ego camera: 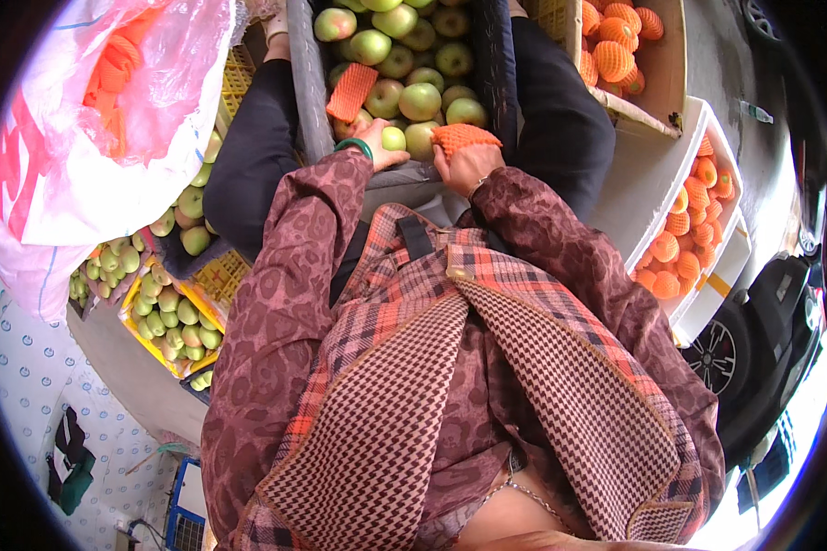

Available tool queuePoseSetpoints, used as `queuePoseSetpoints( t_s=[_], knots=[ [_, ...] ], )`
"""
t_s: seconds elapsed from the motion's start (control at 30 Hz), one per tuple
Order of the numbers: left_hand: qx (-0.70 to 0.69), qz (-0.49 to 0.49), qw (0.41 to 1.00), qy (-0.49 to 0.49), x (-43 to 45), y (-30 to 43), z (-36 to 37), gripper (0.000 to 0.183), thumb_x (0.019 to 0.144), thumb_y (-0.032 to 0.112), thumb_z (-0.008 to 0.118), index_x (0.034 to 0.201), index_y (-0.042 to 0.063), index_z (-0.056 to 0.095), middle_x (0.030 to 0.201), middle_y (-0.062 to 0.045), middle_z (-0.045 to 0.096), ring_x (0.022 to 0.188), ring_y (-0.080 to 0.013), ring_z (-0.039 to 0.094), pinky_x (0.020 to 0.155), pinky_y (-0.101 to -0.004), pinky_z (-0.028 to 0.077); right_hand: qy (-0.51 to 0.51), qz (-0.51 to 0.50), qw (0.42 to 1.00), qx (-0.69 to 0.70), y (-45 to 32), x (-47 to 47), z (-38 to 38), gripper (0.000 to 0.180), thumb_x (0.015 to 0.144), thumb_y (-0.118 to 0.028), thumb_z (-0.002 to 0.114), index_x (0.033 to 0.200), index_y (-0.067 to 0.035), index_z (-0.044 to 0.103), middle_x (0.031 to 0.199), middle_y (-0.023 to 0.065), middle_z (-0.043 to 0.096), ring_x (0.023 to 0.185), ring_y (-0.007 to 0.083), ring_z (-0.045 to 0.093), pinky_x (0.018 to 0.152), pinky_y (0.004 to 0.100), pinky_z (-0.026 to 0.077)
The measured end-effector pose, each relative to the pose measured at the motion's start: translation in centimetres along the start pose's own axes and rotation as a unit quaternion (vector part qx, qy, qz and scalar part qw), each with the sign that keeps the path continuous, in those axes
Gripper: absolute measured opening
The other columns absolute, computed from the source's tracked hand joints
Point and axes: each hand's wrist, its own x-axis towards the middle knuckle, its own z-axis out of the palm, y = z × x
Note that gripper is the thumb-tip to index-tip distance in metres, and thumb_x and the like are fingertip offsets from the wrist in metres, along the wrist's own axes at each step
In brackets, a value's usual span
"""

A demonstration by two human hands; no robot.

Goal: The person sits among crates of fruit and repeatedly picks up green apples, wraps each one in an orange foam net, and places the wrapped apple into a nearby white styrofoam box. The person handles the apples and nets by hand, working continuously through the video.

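My left hand (378, 156), with a green bangle at its wrist, curls around a pale green apple (393, 139) at the near end of a padded crate (308, 89). My right hand (474, 165) grips an orange foam net sleeve (463, 136), which partly covers that hand's fingers. Whether anything is inside this sleeve cannot be seen. A second, flat orange sleeve (351, 91) lies on the green apples to the left. Several bare green apples, some blushed red, fill the crate between my knees.
A large plastic sack (34, 200) at left holds orange sleeves (114, 76). Below it stand a yellow crate (148, 343) and other containers of apples. At right, a cardboard box (670, 62) and a white foam box (720, 127) contain orange-netted fruit. A black car (765, 344) is beyond.
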Motion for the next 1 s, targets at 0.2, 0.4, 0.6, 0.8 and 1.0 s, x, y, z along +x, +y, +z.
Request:
queuePoseSetpoints(
  t_s=[0.2, 0.4, 0.6, 0.8, 1.0],
  knots=[
    [-0.006, 0.052, 0.993, 0.108, 1.2, -1.1, 1.1, 0.052, 0.078, 0.043, 0.067, 0.112, 0.006, 0.055, 0.110, -0.021, 0.051, 0.108, -0.0357, 0.050, 0.095, -0.0395, 0.040, 0.006, 0.008, 1.000, 0.007, -0.2, -0.5, 0.5, 0.027, 0.082, -0.033, 0.054, 0.080, -0.008, 0.065, 0.074, 0.0134, 0.063, 0.065, 0.0295, 0.061, 0.060, 0.0389, 0.049],
    [0.225, 0.242, 0.916, 0.225, 4.5, 0.4, -1.4, 0.041, 0.076, 0.007, 0.055, 0.117, 0.007, 0.052, 0.120, -0.014, 0.048, 0.112, -0.0321, 0.045, 0.092, -0.0419, 0.041, 0.118, -0.072, 0.987, 0.083, -0.5, 1.1, -1.1, 0.012, 0.069, -0.017, 0.062, 0.075, -0.008, 0.056, 0.068, 0.0134, 0.054, 0.066, 0.0329, 0.056, 0.061, 0.0423, 0.046],
    [0.477, 0.299, 0.813, 0.147, 8.7, -1.1, -3.3, 0.034, 0.087, 0.020, 0.042, 0.116, 0.013, 0.058, 0.117, -0.006, 0.053, 0.112, -0.0248, 0.044, 0.093, -0.0407, 0.035, 0.074, -0.069, 0.992, 0.078, -1.1, 0.9, -2.3, 0.019, 0.072, -0.019, 0.062, 0.085, -0.006, 0.059, 0.075, 0.0138, 0.058, 0.071, 0.0335, 0.058, 0.067, 0.0421, 0.047],
    [0.502, 0.315, 0.800, 0.091, 9.0, 0.0, -4.2, 0.036, 0.087, 0.022, 0.042, 0.121, 0.021, 0.055, 0.116, -0.005, 0.051, 0.111, -0.0252, 0.045, 0.088, -0.0369, 0.037, 0.056, -0.054, 0.995, 0.069, -0.9, 0.2, -2.4, 0.021, 0.076, -0.023, 0.059, 0.088, -0.005, 0.060, 0.077, 0.0135, 0.059, 0.072, 0.0323, 0.058, 0.066, 0.0406, 0.048],
    [0.414, 0.191, 0.878, 0.148, 8.9, 1.8, -1.1, 0.021, 0.085, 0.023, 0.045, 0.096, 0.018, 0.063, 0.104, -0.003, 0.052, 0.103, -0.0227, 0.046, 0.080, -0.0405, 0.038, 0.001, -0.026, 0.999, 0.026, -1.4, -0.4, -2.7, 0.030, 0.083, -0.031, 0.052, 0.094, -0.004, 0.062, 0.083, 0.0149, 0.063, 0.075, 0.0313, 0.061, 0.069, 0.0397, 0.049]
  ],
)
